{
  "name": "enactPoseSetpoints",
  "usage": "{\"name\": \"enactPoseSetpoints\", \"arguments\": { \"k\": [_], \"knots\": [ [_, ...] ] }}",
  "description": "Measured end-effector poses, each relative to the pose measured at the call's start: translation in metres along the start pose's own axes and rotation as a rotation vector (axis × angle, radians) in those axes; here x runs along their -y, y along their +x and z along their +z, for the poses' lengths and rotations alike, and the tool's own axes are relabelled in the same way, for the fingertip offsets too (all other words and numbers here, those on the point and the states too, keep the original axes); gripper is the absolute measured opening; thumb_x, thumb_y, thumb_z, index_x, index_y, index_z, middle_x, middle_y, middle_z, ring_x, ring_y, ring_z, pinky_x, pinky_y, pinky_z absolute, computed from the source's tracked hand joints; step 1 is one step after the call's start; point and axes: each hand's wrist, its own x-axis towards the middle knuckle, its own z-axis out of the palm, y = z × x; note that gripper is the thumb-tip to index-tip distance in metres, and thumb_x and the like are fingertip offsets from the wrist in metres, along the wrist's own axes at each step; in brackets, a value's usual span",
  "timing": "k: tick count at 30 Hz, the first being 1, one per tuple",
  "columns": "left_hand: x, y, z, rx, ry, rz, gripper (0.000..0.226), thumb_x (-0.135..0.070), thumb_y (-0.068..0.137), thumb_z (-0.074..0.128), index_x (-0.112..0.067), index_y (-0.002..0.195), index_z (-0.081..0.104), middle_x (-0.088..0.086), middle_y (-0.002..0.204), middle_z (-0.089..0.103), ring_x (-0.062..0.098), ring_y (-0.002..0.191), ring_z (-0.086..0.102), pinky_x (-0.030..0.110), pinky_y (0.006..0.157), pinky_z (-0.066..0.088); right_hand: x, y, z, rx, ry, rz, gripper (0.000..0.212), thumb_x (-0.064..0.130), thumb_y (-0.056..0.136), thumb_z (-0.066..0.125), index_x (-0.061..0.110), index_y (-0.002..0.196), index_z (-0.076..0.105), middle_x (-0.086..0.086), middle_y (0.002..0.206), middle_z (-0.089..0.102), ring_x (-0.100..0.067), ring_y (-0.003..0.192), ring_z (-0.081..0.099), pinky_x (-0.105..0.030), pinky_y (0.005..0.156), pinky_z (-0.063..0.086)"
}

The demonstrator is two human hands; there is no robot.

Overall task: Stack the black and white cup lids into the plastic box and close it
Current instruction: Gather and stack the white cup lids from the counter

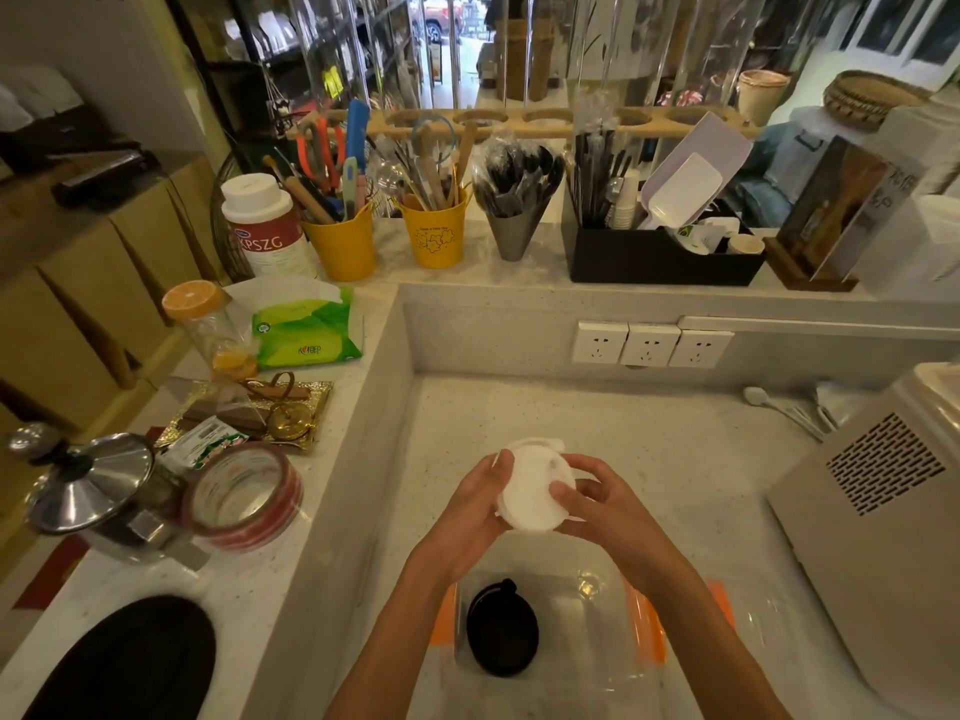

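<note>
Two hands: both are meeting at the centre of the frame, above the grey counter (675, 459).
Left hand (480, 504): its fingers are curling around the left edge of the white lids (530, 493), palm cupping them.
Right hand (597, 504): its thumb is pressing on the lids' right rim, with the other fingers wrapping behind.
White lids: they are sitting between the two palms, seemingly several nested together, though the count is hard to tell.
Plastic box (587, 662): it is lying open at lower centre, under the forearms, with orange clips at its sides.
Black lids (501, 634): they are resting inside the box, towards its left side.
Tape roll (244, 493): it is lying on the ledge at the left of the frame.
</note>
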Motion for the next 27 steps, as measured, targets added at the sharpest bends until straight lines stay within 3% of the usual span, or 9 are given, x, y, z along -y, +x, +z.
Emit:
{"name": "enactPoseSetpoints", "arguments": {
  "k": [2,5,10,13,16,18,20,25,27],
  "knots": [
    [0.002,-0.001,-0.001,-0.008,0.039,0.013,0.047,-0.035,0.093,0.066,-0.012,0.133,0.059,0.015,0.135,0.064,0.031,0.120,0.065,0.046,0.094,0.059,-0.006,-0.002,-0.002,-0.032,0.097,0.047,0.057,0.039,0.075,0.080,0.027,0.125,0.056,-0.010,0.116,0.069,-0.021,0.099,0.073,-0.034,0.076,0.062],
    [0.009,-0.005,-0.007,0.028,0.137,0.017,0.040,-0.019,0.094,0.069,-0.015,0.134,0.060,0.012,0.134,0.067,0.030,0.120,0.067,0.049,0.097,0.058,-0.012,-0.010,-0.006,0.021,0.105,0.110,0.059,0.033,0.077,0.081,0.028,0.129,0.053,-0.009,0.118,0.069,-0.023,0.101,0.073,-0.036,0.076,0.062],
    [0.001,-0.014,-0.011,0.165,0.340,-0.053,0.042,-0.026,0.092,0.067,-0.034,0.133,0.064,-0.004,0.128,0.072,0.019,0.118,0.067,0.036,0.096,0.059,-0.010,-0.025,-0.018,0.088,-0.170,0.104,0.064,0.058,0.078,0.070,0.051,0.135,0.041,0.009,0.121,0.063,-0.013,0.107,0.067,-0.026,0.078,0.059],
    [-0.002,-0.013,-0.005,0.280,0.418,-0.087,0.036,-0.035,0.094,0.067,-0.037,0.130,0.066,-0.001,0.126,0.073,0.017,0.115,0.070,0.029,0.091,0.059,-0.002,-0.027,-0.019,0.165,-0.256,0.061,0.048,0.055,0.083,0.068,0.052,0.128,0.053,0.012,0.115,0.068,-0.007,0.102,0.068,-0.021,0.074,0.057],
    [0.002,-0.003,0.005,0.118,0.295,-0.063,0.039,-0.034,0.095,0.068,-0.026,0.133,0.062,0.007,0.123,0.073,0.020,0.107,0.073,0.036,0.093,0.060,-0.001,-0.027,-0.014,0.055,-0.120,0.040,0.037,0.049,0.082,0.069,0.039,0.117,0.065,0.001,0.113,0.071,-0.015,0.096,0.072,-0.025,0.072,0.058],
    [0.009,0.001,0.006,0.050,0.119,-0.072,0.039,-0.024,0.096,0.067,-0.016,0.134,0.059,0.015,0.123,0.070,0.027,0.104,0.071,0.037,0.087,0.061,-0.007,-0.026,-0.015,-0.103,0.018,0.045,0.035,0.041,0.085,0.070,0.032,0.118,0.062,-0.007,0.111,0.071,-0.022,0.093,0.073,-0.031,0.071,0.060],
    [0.014,0.000,0.006,0.041,0.123,-0.072,0.037,-0.019,0.096,0.068,-0.012,0.132,0.060,0.019,0.125,0.069,0.028,0.105,0.071,0.035,0.084,0.062,-0.015,-0.028,-0.020,-0.123,0.060,0.074,0.037,0.033,0.087,0.070,0.031,0.122,0.057,-0.009,0.115,0.068,-0.025,0.098,0.071,-0.034,0.074,0.061],
    [0.019,-0.008,0.002,0.122,0.370,-0.135,0.025,-0.029,0.093,0.071,-0.025,0.118,0.072,-0.001,0.112,0.078,0.016,0.103,0.074,0.036,0.091,0.061,-0.025,-0.042,-0.026,0.084,-0.376,0.130,0.057,0.034,0.087,0.072,0.043,0.136,0.043,0.001,0.121,0.061,-0.013,0.105,0.065,-0.024,0.080,0.058],
    [0.024,-0.011,0.003,0.174,0.433,-0.175,0.032,-0.033,0.092,0.072,-0.024,0.123,0.070,0.005,0.118,0.076,0.021,0.108,0.073,0.035,0.092,0.061,-0.027,-0.044,-0.025,0.094,-0.509,0.067,0.062,0.034,0.088,0.071,0.046,0.139,0.039,0.005,0.129,0.054,-0.008,0.111,0.059,-0.022,0.083,0.056]
  ]
}}
